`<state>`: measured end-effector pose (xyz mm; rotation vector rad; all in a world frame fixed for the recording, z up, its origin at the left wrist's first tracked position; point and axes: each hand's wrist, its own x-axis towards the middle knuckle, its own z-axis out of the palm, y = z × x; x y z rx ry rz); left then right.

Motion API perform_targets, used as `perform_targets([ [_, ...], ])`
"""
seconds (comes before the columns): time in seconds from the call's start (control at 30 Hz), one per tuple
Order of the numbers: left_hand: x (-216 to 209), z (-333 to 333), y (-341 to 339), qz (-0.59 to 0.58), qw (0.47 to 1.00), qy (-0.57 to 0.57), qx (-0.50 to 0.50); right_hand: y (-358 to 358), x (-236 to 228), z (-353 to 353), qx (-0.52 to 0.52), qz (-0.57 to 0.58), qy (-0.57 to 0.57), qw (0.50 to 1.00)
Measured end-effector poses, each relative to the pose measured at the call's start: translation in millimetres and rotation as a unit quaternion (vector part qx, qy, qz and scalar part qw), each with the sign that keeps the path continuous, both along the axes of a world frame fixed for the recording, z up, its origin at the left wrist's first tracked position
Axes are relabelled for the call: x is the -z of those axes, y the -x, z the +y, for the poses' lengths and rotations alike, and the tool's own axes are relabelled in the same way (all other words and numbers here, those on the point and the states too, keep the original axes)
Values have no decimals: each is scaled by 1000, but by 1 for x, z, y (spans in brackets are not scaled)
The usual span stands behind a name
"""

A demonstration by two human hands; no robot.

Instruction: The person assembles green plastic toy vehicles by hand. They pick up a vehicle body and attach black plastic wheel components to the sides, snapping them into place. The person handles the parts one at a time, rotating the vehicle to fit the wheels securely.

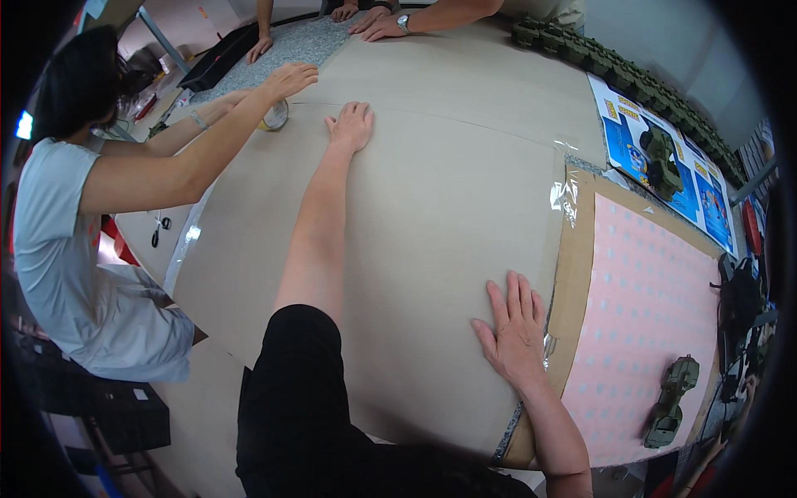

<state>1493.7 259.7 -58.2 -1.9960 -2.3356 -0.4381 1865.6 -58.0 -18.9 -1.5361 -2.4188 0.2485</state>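
Observation:
A large sheet of grey-beige board [432, 224] covers the table in front of me. My left hand [353, 126] lies on it toward the far side, fingers stretched forward, just short of a thin seam that runs across the board. Nearer and to the right, my right hand [516, 332] rests flat with spread fingers close to the board's right edge. Shiny clear tape [564, 199] sticks along that edge. Neither hand holds anything. Left of my left hand, a co-worker's hand [290, 80] hovers over a roll of tape [276, 116] at the seam's left end.
On the right, a pink sheet [639, 315] on cardboard carries a dark green machined part [672, 402]. More green parts [631, 79] line the far right edge. A co-worker [66, 241] stands at left near scissors [158, 228]. Other people's hands [383, 25] rest at the far edge.

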Motion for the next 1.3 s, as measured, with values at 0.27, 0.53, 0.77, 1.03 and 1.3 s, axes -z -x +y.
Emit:
perform_targets([
  [0.27, 2, 0, 2, 0, 1000, -7, 0, 0, -1, 0, 0, 5, 7, 1000],
  [0.53, -2, -2, -3, 4, 1000, -6, -1, 0, -2, 1, 2, 10, 13, 1000],
  [0.77, 0, -3, -1, 13, 1000, -19, -1, 1, -2, 0, 2, 9, 16, 1000],
  [1.03, 17, 0, 7, 84, 984, -156, -3, 3, -3, 0, 0, 7, 16, 1000],
  [1.3, -17, -14, -14, 80, 996, -23, -36, 1, -3, 0, 5, 5, 22, 1000],
])
